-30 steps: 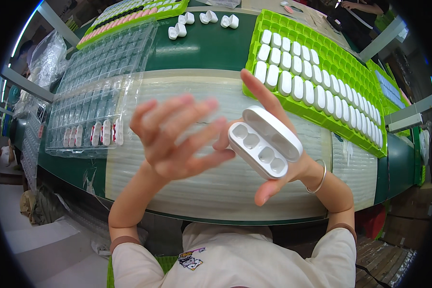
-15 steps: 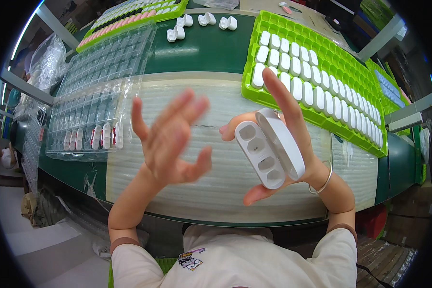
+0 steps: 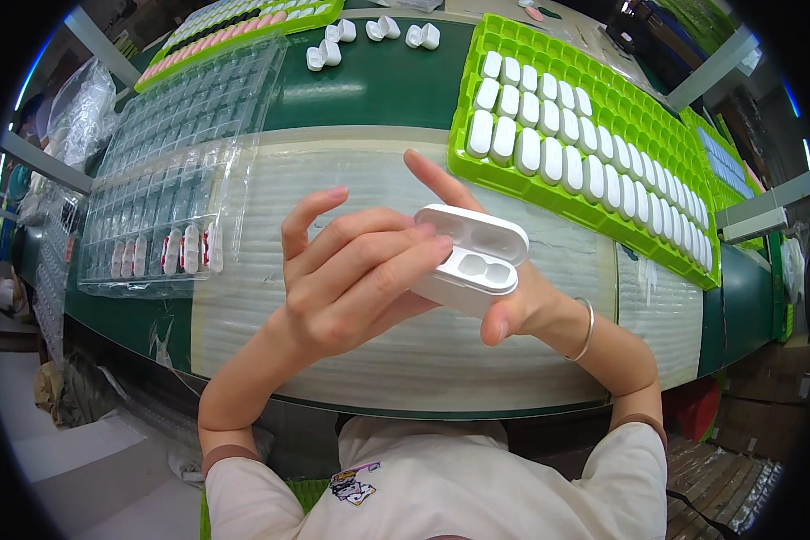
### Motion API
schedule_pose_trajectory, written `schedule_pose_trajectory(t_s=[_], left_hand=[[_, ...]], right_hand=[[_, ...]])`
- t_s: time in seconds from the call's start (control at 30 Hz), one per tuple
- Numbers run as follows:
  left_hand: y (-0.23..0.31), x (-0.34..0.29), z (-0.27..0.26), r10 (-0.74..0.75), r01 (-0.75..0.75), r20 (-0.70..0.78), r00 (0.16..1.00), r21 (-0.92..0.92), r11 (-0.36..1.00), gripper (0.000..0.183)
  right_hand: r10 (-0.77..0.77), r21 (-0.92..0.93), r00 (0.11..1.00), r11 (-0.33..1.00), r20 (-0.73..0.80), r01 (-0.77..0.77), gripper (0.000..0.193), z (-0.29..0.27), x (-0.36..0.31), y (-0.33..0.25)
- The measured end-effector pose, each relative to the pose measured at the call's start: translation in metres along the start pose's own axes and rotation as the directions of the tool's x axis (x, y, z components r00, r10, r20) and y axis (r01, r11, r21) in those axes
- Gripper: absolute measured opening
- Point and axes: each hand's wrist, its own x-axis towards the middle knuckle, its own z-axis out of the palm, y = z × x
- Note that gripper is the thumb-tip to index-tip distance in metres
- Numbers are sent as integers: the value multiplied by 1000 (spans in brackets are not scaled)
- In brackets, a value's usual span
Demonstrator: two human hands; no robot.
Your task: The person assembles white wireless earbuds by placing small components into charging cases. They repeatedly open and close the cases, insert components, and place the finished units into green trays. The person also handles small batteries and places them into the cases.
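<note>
The left forearm (image 3: 247,382) and right forearm (image 3: 607,351) slant inward and away from the near side, elbows bent and set wide. The left hand (image 3: 342,292), back showing, points right with most fingers bunched; its far-side finger (image 3: 306,220) crooks upward, apart. The right hand (image 3: 533,301), partly hidden, angles left, thumb (image 3: 497,326) on the near side, one straight finger (image 3: 441,180) stretching far left.

The right hand (image 3: 529,306) held an open white case (image 3: 468,295), and the left hand (image 3: 346,279) touched its left end. On the worktop (image 3: 369,101), a green tray (image 3: 607,101) carried white pieces (image 3: 550,164).
</note>
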Motion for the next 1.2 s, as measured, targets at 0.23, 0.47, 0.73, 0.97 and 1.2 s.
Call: schedule_pose_trajectory(t_s=[0.23,0.47,0.73,0.97,1.2], left_hand=[[-2,2,0,-8,8,4,1000,-25,1000,44],[-6,3,0,-201,201,25,979,-5,980,44],[-2,4,2,-267,264,40,963,65,962,39],[-5,-3,7,-172,154,140,975,133,979,34],[13,-7,11,-176,162,77,981,154,975,34]], right_hand=[[4,-57,1000,998,-14,-4,125,-2,2,-1],[-581,-740,805,594,-123,316,55,-19,20,-17],[-713,-847,701,390,-30,360,38,2,48,-5],[-693,-882,697,198,182,427,41,4,46,1],[-600,-891,789,279,130,359,62,8,40,-3]])
